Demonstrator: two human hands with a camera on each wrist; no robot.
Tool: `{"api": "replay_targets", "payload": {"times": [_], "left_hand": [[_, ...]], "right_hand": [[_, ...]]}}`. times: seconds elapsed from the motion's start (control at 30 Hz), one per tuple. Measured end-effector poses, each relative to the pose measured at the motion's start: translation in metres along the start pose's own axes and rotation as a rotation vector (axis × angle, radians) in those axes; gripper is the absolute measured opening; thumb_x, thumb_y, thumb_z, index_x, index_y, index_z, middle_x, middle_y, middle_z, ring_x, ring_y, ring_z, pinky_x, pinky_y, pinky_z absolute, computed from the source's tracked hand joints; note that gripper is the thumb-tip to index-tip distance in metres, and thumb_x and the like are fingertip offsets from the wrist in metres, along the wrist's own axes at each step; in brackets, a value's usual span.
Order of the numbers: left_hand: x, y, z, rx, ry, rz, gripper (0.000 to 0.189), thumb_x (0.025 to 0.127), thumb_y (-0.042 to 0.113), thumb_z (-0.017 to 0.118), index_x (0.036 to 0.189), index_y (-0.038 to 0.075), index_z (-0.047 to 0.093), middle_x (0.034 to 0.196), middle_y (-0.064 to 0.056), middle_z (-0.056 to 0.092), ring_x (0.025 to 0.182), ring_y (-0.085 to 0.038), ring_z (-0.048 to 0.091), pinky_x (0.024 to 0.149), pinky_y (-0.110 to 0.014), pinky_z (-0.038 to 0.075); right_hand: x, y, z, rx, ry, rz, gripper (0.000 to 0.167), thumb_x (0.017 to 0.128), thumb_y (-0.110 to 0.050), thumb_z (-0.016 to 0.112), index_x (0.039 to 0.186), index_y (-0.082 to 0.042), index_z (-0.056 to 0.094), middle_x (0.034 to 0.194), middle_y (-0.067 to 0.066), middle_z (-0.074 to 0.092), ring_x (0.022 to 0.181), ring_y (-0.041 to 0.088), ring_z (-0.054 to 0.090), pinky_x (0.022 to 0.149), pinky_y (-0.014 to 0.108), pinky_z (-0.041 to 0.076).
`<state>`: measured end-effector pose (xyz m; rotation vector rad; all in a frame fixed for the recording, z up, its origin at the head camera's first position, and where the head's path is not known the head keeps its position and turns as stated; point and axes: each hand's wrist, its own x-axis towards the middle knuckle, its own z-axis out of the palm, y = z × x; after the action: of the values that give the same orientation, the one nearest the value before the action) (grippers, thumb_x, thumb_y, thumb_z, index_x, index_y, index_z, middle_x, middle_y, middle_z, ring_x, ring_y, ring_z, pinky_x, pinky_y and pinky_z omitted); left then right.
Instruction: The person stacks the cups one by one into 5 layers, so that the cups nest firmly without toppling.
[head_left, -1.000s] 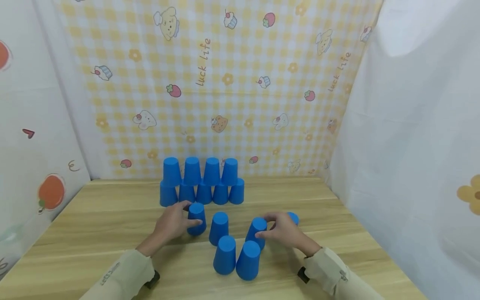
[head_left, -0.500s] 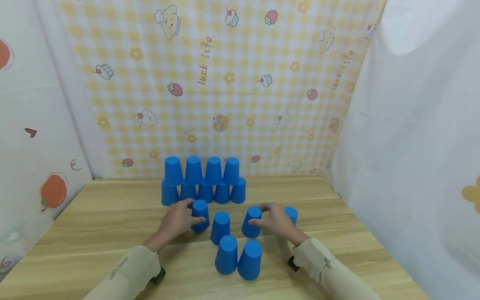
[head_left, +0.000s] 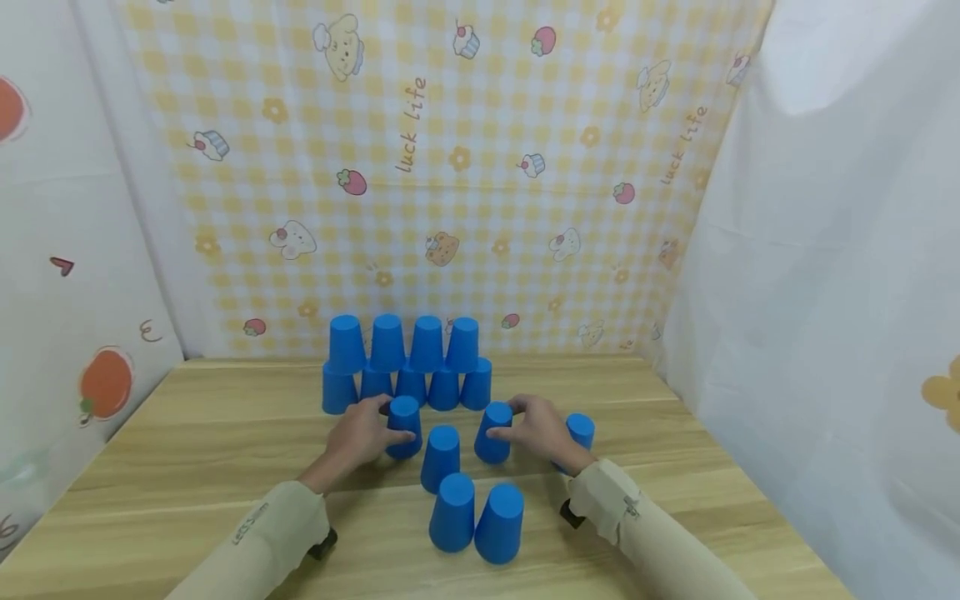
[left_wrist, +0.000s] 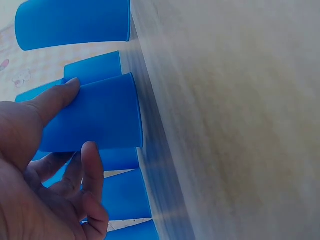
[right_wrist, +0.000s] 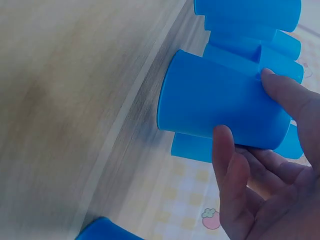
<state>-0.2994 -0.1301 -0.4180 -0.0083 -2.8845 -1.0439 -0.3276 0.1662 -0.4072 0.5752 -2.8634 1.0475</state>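
My left hand [head_left: 358, 437] holds an upside-down blue cup [head_left: 405, 429] between thumb and fingers, just in front of the back rows. To the right of it, my right hand [head_left: 542, 430] grips another upside-down blue cup [head_left: 492, 435] the same way. A gap separates these two cups. In the left wrist view the thumb lies along one side of the held cup [left_wrist: 100, 117]; in the right wrist view thumb and fingers flank the other held cup [right_wrist: 215, 100]. Between and nearer than both stands a third blue cup [head_left: 441, 460]. Whether the held cups touch the table I cannot tell.
At the back stand two tiers of upside-down blue cups, an upper row [head_left: 387, 343] on a lower row [head_left: 444, 390]. Two cups, one left [head_left: 452, 515] and one right [head_left: 499, 527], stand at the front. Another cup [head_left: 581, 428] is partly hidden behind my right forearm.
My right hand has moved its cup leftward and farther back, off from behind the front cups. The left hand has brought its cup slightly to the right and back. The gap between them has narrowed.
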Motion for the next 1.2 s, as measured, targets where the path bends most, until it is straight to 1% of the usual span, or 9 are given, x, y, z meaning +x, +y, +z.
{"api": "replay_targets", "payload": {"times": [0.13, 0.27, 0.4, 0.5, 0.63, 0.73, 0.83, 1.03, 1.2], "left_hand": [[0.003, -0.003, 0.003, -0.018, -0.002, -0.001, 0.062, 0.080, 0.036, 0.083, 0.128, 0.003, 0.059, 0.119, -0.017, 0.067, 0.090, -0.026, 0.064, 0.077, -0.045, 0.056], [0.004, -0.005, 0.006, 0.000, -0.011, 0.007, 0.063, 0.080, 0.035, 0.083, 0.127, 0.001, 0.059, 0.118, -0.018, 0.067, 0.093, -0.028, 0.065, 0.080, -0.047, 0.056], [0.005, -0.006, 0.006, 0.020, -0.032, 0.028, 0.059, 0.080, 0.033, 0.083, 0.124, 0.001, 0.060, 0.114, -0.016, 0.069, 0.095, -0.028, 0.066, 0.082, -0.049, 0.056], [0.006, -0.004, 0.003, 0.015, -0.036, 0.050, 0.053, 0.081, 0.031, 0.083, 0.120, 0.002, 0.061, 0.110, -0.015, 0.070, 0.091, -0.026, 0.066, 0.081, -0.048, 0.056], [0.008, 0.000, -0.006, -0.005, -0.038, 0.053, 0.062, 0.084, 0.031, 0.081, 0.130, -0.001, 0.054, 0.120, -0.020, 0.066, 0.103, -0.032, 0.065, 0.088, -0.053, 0.054], [0.009, 0.004, -0.013, -0.017, -0.008, 0.036, 0.073, 0.085, 0.035, 0.079, 0.139, -0.002, 0.046, 0.129, -0.024, 0.060, 0.114, -0.038, 0.061, 0.091, -0.057, 0.051], [0.010, 0.009, -0.019, -0.025, 0.035, 0.035, 0.076, 0.084, 0.041, 0.079, 0.138, -0.001, 0.045, 0.129, -0.026, 0.059, 0.114, -0.040, 0.059, 0.089, -0.058, 0.052], [0.012, 0.015, -0.029, -0.049, 0.074, 0.088, 0.076, 0.085, 0.046, 0.077, 0.137, 0.000, 0.047, 0.134, -0.026, 0.056, 0.120, -0.043, 0.056, 0.092, -0.061, 0.049], [0.013, 0.020, -0.038, -0.114, 0.114, 0.136, 0.073, 0.086, 0.042, 0.077, 0.138, 0.001, 0.047, 0.138, -0.024, 0.054, 0.126, -0.043, 0.052, 0.097, -0.061, 0.046]], "right_hand": [[0.006, 0.004, 0.006, 0.028, -0.033, 0.009, 0.036, 0.081, -0.035, 0.083, 0.103, -0.009, 0.071, 0.102, 0.004, 0.072, 0.092, 0.018, 0.068, 0.079, 0.038, 0.058], [0.009, 0.006, 0.009, 0.107, -0.071, 0.025, 0.036, 0.081, -0.029, 0.084, 0.105, -0.006, 0.070, 0.105, 0.008, 0.071, 0.088, 0.018, 0.070, 0.073, 0.036, 0.059], [0.014, 0.004, 0.010, 0.153, -0.084, 0.040, 0.035, 0.082, -0.025, 0.083, 0.109, -0.007, 0.070, 0.111, 0.008, 0.070, 0.094, 0.022, 0.069, 0.076, 0.038, 0.059], [0.021, -0.002, 0.009, 0.168, -0.063, 0.005, 0.036, 0.084, -0.025, 0.082, 0.113, -0.008, 0.069, 0.113, 0.007, 0.070, 0.104, 0.025, 0.066, 0.083, 0.041, 0.058], [0.030, -0.015, 0.006, 0.171, -0.016, -0.068, 0.039, 0.084, -0.025, 0.081, 0.116, -0.006, 0.069, 0.114, 0.008, 0.071, 0.109, 0.029, 0.065, 0.086, 0.044, 0.056], [0.035, -0.023, 0.004, 0.164, 0.018, -0.095, 0.043, 0.084, -0.025, 0.081, 0.119, -0.006, 0.068, 0.115, 0.008, 0.071, 0.110, 0.029, 0.065, 0.086, 0.044, 0.057], [0.038, -0.029, 0.002, 0.173, 0.044, -0.114, 0.042, 0.084, -0.024, 0.081, 0.120, -0.006, 0.068, 0.115, 0.008, 0.071, 0.110, 0.027, 0.065, 0.085, 0.043, 0.057], [0.040, -0.038, -0.002, 0.189, 0.064, -0.161, 0.042, 0.085, -0.022, 0.080, 0.122, -0.006, 0.067, 0.113, 0.008, 0.071, 0.108, 0.025, 0.066, 0.083, 0.040, 0.058], [0.043, -0.046, -0.007, 0.179, 0.070, -0.146, 0.049, 0.086, -0.024, 0.078, 0.129, -0.006, 0.063, 0.115, 0.008, 0.069, 0.106, 0.024, 0.066, 0.081, 0.039, 0.058]]}}
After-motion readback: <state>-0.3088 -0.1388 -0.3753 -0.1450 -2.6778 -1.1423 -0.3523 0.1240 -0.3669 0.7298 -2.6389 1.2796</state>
